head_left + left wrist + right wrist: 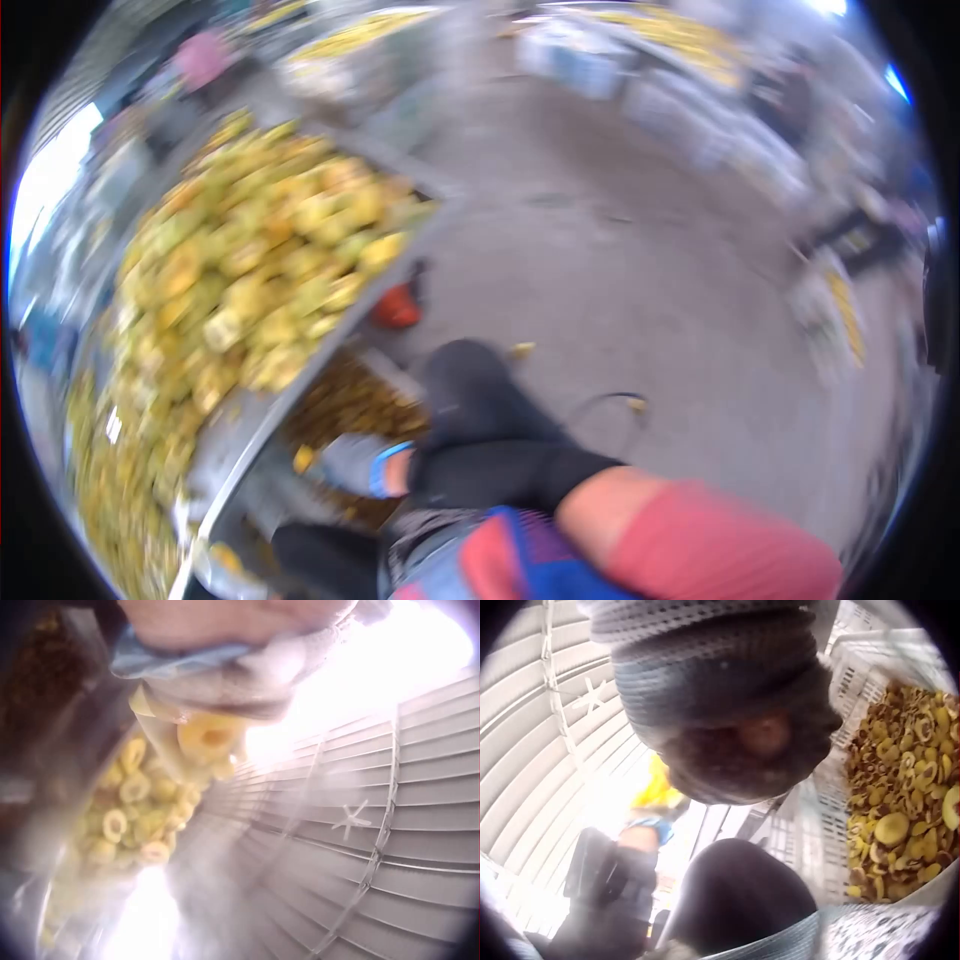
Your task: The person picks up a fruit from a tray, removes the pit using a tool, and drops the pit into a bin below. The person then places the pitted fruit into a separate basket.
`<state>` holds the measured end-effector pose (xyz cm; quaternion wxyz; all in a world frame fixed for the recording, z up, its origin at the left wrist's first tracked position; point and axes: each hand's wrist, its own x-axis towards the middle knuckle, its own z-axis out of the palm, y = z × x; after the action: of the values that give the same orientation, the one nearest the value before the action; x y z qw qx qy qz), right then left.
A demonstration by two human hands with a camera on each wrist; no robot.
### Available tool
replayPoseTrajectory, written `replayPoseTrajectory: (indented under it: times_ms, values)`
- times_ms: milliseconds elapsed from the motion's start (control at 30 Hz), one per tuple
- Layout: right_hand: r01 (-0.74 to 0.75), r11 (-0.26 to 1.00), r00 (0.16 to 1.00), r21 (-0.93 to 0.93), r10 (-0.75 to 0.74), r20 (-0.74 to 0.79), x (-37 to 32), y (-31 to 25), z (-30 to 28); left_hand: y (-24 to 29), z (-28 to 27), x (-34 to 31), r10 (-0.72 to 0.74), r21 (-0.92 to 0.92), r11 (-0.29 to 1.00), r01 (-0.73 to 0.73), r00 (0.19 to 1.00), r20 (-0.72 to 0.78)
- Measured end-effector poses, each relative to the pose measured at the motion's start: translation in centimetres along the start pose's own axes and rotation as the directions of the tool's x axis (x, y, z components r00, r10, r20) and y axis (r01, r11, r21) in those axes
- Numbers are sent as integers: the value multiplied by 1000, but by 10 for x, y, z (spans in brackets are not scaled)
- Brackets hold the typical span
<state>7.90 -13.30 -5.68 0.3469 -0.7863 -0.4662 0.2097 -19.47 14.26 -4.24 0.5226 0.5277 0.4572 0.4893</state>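
My left hand (232, 686), in a pale glove with a blue cuff, holds a yellow peach half (214, 739) with a hollow centre. The same hand appears in the right wrist view with bright yellow fruit (654, 787) at its fingers. In the head view my right hand (352, 463), in a grey glove with a blue cuff, hangs over a crate of brown and yellow scraps (360, 400). Its fingers curl in the right wrist view, where I cannot tell what they hold. A small yellow piece (303, 460) shows by its fingertips.
A large heap of yellow peach halves (250, 260) fills the metal-edged table (290, 395) on the left. White slatted crate walls (821, 825) stand near my knee (735, 900). An orange-red object (397, 307) sits beneath the table edge. More heaped containers (370, 60) stand farther back.
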Motion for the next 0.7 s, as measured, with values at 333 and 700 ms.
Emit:
replayPoseTrajectory:
  times_ms: [333,700]
  values:
    - [-113,989,985,94,124,-116,37,-13,-11,44,174,34,462,498,611,-616,788,408]
    - [-122,934,976,334,175,-132,34,15,-15,-104,242,246,67,498,610,-617,666,743]
